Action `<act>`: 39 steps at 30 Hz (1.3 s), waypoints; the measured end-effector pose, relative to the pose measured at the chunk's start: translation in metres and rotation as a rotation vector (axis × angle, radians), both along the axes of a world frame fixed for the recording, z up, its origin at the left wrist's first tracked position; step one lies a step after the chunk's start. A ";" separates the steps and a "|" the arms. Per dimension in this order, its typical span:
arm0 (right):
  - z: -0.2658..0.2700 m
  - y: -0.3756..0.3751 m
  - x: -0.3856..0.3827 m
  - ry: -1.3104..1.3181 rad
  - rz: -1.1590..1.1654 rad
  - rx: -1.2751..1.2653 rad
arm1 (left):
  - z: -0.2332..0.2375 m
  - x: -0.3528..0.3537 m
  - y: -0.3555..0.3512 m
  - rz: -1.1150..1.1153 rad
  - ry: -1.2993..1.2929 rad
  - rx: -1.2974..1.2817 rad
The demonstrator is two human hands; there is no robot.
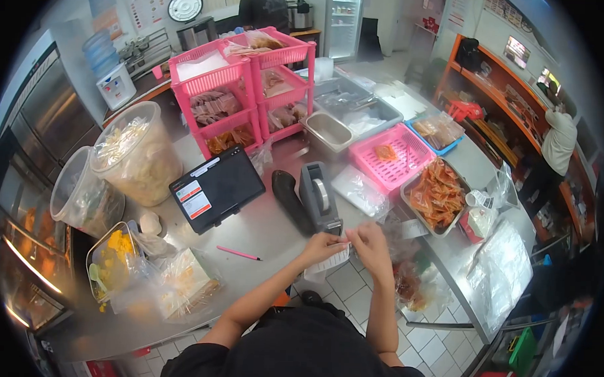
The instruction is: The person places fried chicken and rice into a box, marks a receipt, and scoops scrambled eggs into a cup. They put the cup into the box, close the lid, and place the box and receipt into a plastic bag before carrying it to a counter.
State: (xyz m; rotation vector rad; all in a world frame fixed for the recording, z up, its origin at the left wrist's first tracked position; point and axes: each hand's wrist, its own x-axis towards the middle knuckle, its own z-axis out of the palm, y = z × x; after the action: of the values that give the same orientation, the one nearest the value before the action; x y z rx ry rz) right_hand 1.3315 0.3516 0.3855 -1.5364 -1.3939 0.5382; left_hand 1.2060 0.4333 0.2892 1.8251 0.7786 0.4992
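My left hand (pixel 323 248) is closed in a pinch at the front of the tape dispenser (pixel 320 201). Its fingers hold a white printed paper slip (pixel 333 261), which hangs down past the table edge. Right beside it, my right hand (pixel 372 249) is closed too, fingertips together close to the dispenser's front end. Whatever is between those fingertips is too small to make out. A dark, curved, handle-like object (pixel 290 200) lies left of the dispenser. Further left stand a black tablet (pixel 232 189) and, in front of it, a pink pen (pixel 238 253).
Pink stacked baskets (pixel 216 69) with packets rise behind the tablet. Large tubs (pixel 139 173) stand at left. A pink basket (pixel 409 156) and a metal tray of orange-red food (pixel 435 196) are at right. Two other people (pixel 265 8) (pixel 558 141) are in the background.
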 end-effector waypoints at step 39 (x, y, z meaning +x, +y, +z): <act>-0.106 -0.109 0.017 -0.192 -0.166 -0.432 | -0.010 0.034 -0.049 0.607 -0.710 -1.542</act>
State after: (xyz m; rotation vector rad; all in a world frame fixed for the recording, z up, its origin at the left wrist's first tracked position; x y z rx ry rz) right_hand 1.3484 0.2429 0.2793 -2.0772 -1.3316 0.6307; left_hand 1.2402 0.3847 0.2789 -0.0567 0.7953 0.5920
